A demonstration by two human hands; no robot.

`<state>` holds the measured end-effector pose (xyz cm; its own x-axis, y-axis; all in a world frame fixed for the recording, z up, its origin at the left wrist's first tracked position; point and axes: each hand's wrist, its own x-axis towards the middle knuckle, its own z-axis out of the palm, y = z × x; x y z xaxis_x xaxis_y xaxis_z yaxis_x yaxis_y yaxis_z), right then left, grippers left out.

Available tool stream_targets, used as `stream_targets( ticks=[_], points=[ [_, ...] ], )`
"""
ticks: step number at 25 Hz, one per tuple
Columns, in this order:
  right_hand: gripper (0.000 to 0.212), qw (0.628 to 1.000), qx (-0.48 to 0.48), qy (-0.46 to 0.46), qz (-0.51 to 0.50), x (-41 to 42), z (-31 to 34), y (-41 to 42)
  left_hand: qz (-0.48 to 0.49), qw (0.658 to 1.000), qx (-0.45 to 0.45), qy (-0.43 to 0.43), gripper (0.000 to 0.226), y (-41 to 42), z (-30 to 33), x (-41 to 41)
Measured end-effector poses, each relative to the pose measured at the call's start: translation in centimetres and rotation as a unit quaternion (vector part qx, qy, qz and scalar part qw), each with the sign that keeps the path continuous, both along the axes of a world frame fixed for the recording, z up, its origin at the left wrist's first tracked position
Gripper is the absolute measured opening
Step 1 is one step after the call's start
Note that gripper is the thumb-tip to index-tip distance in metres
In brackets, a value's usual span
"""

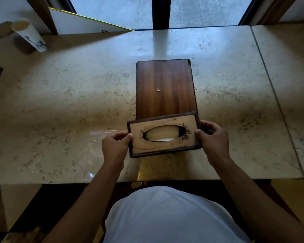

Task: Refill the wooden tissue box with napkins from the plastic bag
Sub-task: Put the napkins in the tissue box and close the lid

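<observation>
The wooden tissue box has a pale top with an oval slot and a dark frame. I hold it by its two short ends, just above the near part of the stone table. My left hand grips its left end and my right hand grips its right end. White napkins show through the slot. A dark wooden panel, apparently the box's base board, lies flat on the table right behind the box, with a small white scrap on it. A clear plastic bag lies flat and looks empty, left of my left hand.
The marble table runs wide to both sides, with a seam at the right. A patterned white paper cup stands at the far left corner beside a white board leaning at the back. A window lies beyond the far edge.
</observation>
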<state>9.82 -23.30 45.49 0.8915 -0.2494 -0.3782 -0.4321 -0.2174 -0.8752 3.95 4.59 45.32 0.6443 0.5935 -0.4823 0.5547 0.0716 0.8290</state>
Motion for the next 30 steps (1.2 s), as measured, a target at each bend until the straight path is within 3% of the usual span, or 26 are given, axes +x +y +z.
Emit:
stream_targets(
  ticks=[5, 30],
  points=[
    [0.034, 0.999, -0.004, 0.03, 0.012, -1.4, -1.6, -0.3, -0.004, 1.0, 0.024, 0.016, 0.021, 0.1, -2.1, -1.3],
    [0.032, 0.997, -0.025, 0.077, 0.018, -2.9, -4.4, -1.0, -0.084, 0.99, 0.103, 0.04, 0.017, -0.3, -4.1, -1.7]
  ],
)
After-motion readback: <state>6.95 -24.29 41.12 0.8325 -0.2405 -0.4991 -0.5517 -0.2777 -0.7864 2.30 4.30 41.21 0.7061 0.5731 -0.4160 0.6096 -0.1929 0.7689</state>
